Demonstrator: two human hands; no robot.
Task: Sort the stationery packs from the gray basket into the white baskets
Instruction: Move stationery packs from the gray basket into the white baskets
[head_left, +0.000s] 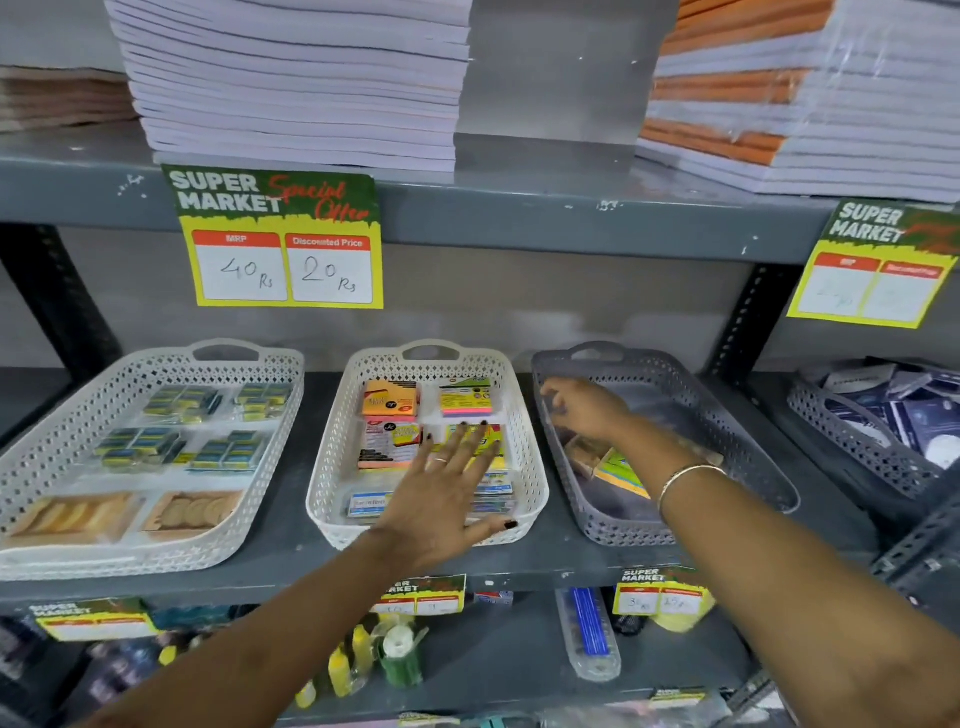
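Observation:
Three baskets stand in a row on the grey shelf. The gray basket (727, 415) on the right holds a few packs, among them a green and yellow one (621, 470). My right hand (587, 408) reaches into its left side, fingers curled over a clear wrapped pack; whether it grips it is unclear. The middle white basket (332, 452) holds sticky-note packs (389, 397) in orange, pink and yellow. My left hand (447, 499) hovers flat above its front half, fingers spread, holding nothing. The left white basket (47, 452) holds small blue-and-yellow packs (182, 402) and tan packs (192, 512).
Stacks of notebooks (296, 83) fill the shelf above, with a yellow price tag (283, 244) hanging from its edge. Another gray basket (852, 431) with dark packs sits at the far right. The shelf below carries bottles and a blue pen pack (589, 631).

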